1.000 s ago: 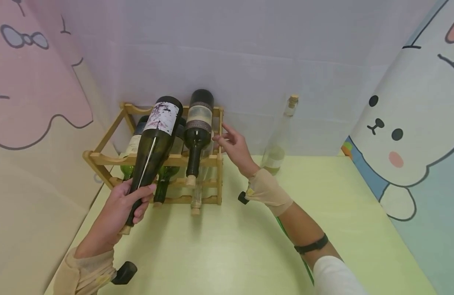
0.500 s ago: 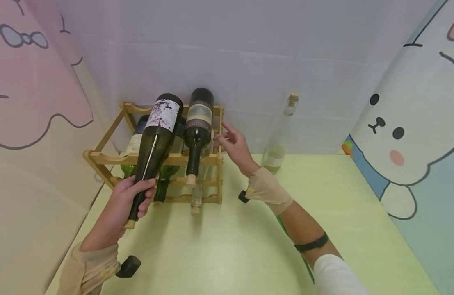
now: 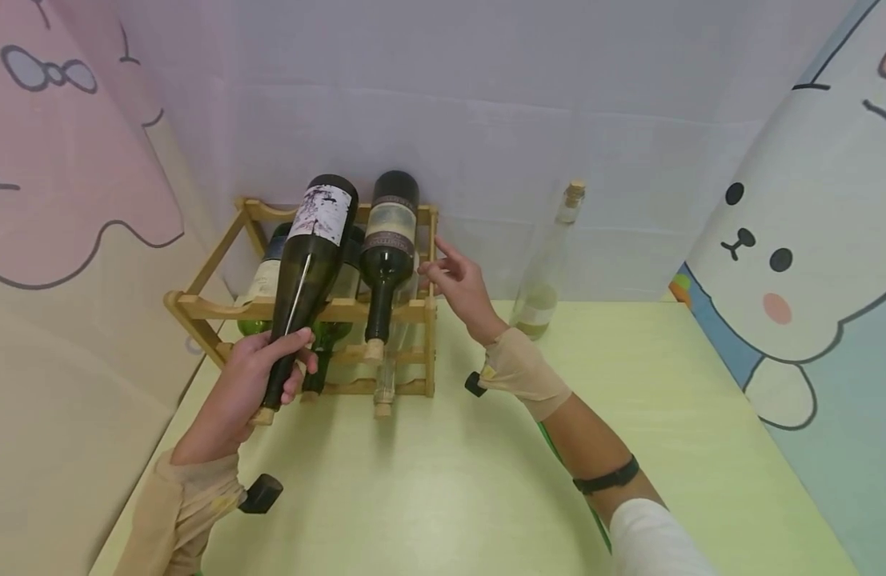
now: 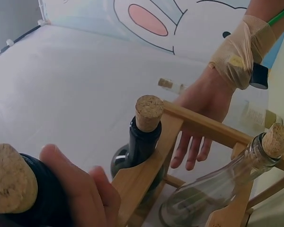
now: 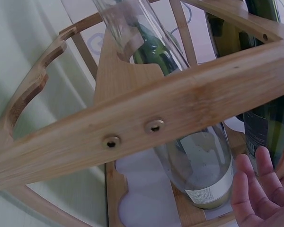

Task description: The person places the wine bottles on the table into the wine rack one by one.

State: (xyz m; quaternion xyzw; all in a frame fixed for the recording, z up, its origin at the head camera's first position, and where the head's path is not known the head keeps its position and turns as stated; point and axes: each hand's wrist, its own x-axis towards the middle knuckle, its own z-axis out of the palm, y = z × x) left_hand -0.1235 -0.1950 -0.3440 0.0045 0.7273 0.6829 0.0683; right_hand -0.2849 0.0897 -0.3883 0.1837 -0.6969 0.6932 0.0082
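My left hand point(image 3: 251, 376) grips the neck of a dark wine bottle point(image 3: 313, 248) with a stained white label. The bottle slants, cork toward me and base up over the top tier of the wooden wine rack point(image 3: 215, 310); whether it touches the rack I cannot tell. To its right, another dark wine bottle point(image 3: 386, 260) lies on the top tier. Beside the rack's right side is my right hand point(image 3: 466, 298), fingers point(image 5: 262, 189) loosely bent and holding nothing; any contact is unclear. Below lie a clear bottle point(image 5: 203, 165) and green bottles point(image 3: 320, 372).
A clear corked bottle point(image 3: 538, 308) stands upright on the pale yellow-green table point(image 3: 414, 496), right of the rack. White cloth point(image 3: 486, 144) hangs behind. Cartoon-printed curtains point(image 3: 795, 264) border both sides.
My left hand and its wine bottle have shifted a little forward and right, the base end moving farther over the rack. My right hand has stayed in place.
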